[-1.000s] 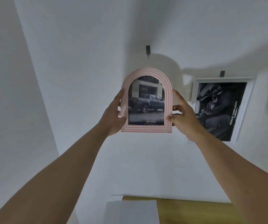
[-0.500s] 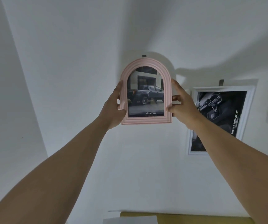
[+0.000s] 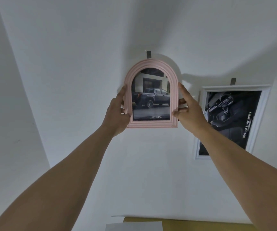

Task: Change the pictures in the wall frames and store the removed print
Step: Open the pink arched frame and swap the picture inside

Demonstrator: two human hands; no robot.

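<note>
Both hands had the pink arched frame with the ridged moulding (image 3: pixel 152 125) by its side rails, up at the white wall just below the small dark hook (image 3: pixel 148 54). On the left hand (image 3: pixel 117 110) and the right hand (image 3: pixel 188 110), thumbs sat on the front and fingers curled behind. My take: keep it level, feel for the hook with the back, and let go only once it catches. The moulding looked matte and stepped, and the truck print (image 3: pixel 151 100) was glossy.
</note>
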